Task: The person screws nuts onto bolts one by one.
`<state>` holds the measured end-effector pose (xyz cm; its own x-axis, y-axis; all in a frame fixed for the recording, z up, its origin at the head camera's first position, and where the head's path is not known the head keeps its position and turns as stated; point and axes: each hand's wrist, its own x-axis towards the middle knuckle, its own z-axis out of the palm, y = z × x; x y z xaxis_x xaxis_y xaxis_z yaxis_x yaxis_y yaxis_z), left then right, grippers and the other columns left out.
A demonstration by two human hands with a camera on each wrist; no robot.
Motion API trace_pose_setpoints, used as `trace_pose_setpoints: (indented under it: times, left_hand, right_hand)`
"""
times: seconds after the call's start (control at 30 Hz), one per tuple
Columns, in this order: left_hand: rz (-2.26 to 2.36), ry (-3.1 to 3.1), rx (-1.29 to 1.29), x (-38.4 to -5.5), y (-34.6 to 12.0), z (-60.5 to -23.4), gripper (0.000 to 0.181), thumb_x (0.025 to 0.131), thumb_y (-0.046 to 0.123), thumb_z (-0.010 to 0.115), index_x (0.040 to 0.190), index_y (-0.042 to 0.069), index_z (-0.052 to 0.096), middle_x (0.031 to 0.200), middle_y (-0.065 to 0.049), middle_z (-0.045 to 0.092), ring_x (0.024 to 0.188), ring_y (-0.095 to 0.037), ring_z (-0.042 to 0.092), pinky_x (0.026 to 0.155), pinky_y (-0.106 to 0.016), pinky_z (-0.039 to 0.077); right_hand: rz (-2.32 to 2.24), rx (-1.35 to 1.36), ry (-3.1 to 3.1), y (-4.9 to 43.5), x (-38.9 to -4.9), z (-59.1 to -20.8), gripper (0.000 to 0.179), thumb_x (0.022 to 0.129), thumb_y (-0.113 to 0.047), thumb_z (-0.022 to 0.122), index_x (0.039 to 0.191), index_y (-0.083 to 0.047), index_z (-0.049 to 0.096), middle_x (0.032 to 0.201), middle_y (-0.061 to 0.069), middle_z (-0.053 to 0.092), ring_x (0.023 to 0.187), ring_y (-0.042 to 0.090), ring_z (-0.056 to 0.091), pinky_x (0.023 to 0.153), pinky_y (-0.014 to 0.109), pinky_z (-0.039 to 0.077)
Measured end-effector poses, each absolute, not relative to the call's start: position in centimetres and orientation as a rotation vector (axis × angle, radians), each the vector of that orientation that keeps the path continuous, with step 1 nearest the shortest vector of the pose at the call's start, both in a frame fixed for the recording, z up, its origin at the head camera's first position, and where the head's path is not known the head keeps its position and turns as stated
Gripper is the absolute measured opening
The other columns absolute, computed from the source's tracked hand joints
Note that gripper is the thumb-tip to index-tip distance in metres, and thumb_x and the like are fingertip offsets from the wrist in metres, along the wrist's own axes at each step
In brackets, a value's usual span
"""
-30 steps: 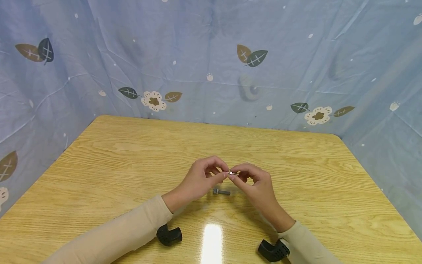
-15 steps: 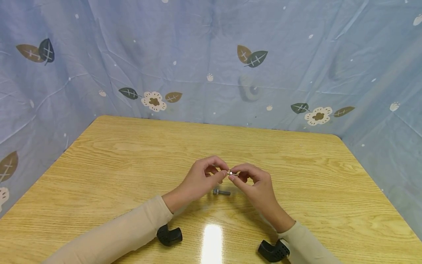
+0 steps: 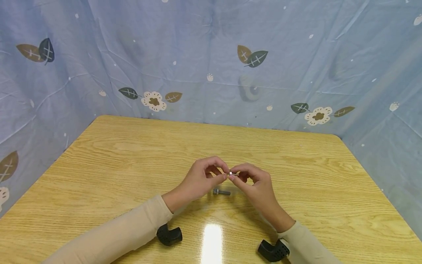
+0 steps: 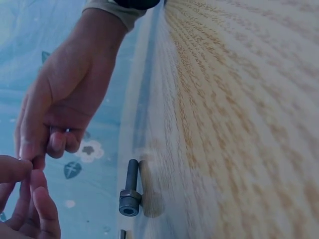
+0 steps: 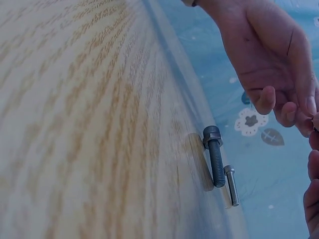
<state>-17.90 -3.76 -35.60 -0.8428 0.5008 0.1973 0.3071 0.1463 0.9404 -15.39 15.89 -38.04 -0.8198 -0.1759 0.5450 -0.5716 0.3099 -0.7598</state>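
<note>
Indoors, by the look of it, and what a snug spot: a curtained-off work nook! Blue cloth (image 3: 204, 22) hung right across the back and swept round both sides, creases and all, with flowers (image 3: 154, 101) and leaves (image 3: 257, 58) printed over it. Close in front stood the wood-grain table (image 3: 132, 146), broad and round-cornered, a white glare (image 3: 211, 244) blazing off its near end like a lamp's reflection! Home, workshop or office beyond the cloth? Impossible to tell.
</note>
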Motion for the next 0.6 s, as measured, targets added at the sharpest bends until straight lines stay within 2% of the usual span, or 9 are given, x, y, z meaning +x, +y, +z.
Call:
trace_pose_setpoints:
  times: [0.1,0.2,0.33,0.43,0.5,0.6]
  left_hand:
    - [1.777,2.252,0.811,-17.84,-3.82,-35.56,0.011,0.093,0.011,0.065,0.102,0.017,0.066,0.107,-0.001,0.065,0.089,-0.019,0.064,0.071,-0.031,0.056]
    - [1.775,2.244,0.765,-17.86,-3.78,-35.51,0.009,0.095,0.014,0.061,0.103,0.017,0.066,0.104,-0.004,0.064,0.083,-0.026,0.065,0.069,-0.035,0.056]
    - [1.752,2.235,0.688,-17.88,-3.65,-35.46,0.013,0.098,0.019,0.057,0.099,0.012,0.068,0.092,-0.014,0.066,0.073,-0.035,0.064,0.066,-0.042,0.056]
    - [1.733,2.221,0.698,-17.89,-3.59,-35.51,0.018,0.099,0.020,0.056,0.096,0.008,0.068,0.084,-0.016,0.064,0.069,-0.038,0.062,0.064,-0.044,0.056]
    - [1.723,2.219,0.718,-17.92,-3.57,-35.59,0.017,0.099,0.020,0.056,0.095,0.010,0.069,0.082,-0.014,0.064,0.069,-0.037,0.062,0.064,-0.044,0.056]
    - [1.720,2.220,0.738,-17.91,-3.64,-35.62,0.014,0.098,0.020,0.057,0.097,0.011,0.068,0.085,-0.016,0.064,0.070,-0.037,0.063,0.064,-0.043,0.056]
  right_hand:
    - [1.518,0.670,-2.224,15.86,-15.35,-38.01,0.016,0.087,-0.002,0.069,0.099,-0.012,0.071,0.093,0.004,0.070,0.073,0.009,0.056,0.067,0.021,0.049]
    - [1.532,0.662,-2.222,15.84,-15.33,-37.97,0.015,0.088,-0.003,0.069,0.100,-0.012,0.072,0.093,0.004,0.071,0.073,0.009,0.056,0.067,0.021,0.049]
    - [1.549,0.649,-2.217,15.83,-15.35,-37.98,0.014,0.087,-0.004,0.070,0.099,-0.013,0.072,0.093,0.003,0.071,0.073,0.009,0.057,0.066,0.021,0.049]
    - [1.553,0.654,-2.209,15.78,-15.33,-37.93,0.015,0.087,-0.003,0.070,0.098,-0.012,0.072,0.093,0.003,0.071,0.073,0.009,0.057,0.066,0.021,0.049]
    - [1.551,0.663,-2.201,15.75,-15.32,-37.91,0.016,0.086,-0.002,0.070,0.098,-0.012,0.072,0.093,0.004,0.071,0.073,0.009,0.057,0.066,0.021,0.049]
    - [1.544,0.678,-2.193,15.70,-15.32,-37.88,0.016,0.086,-0.001,0.071,0.098,-0.011,0.072,0.092,0.004,0.071,0.073,0.009,0.057,0.066,0.021,0.049]
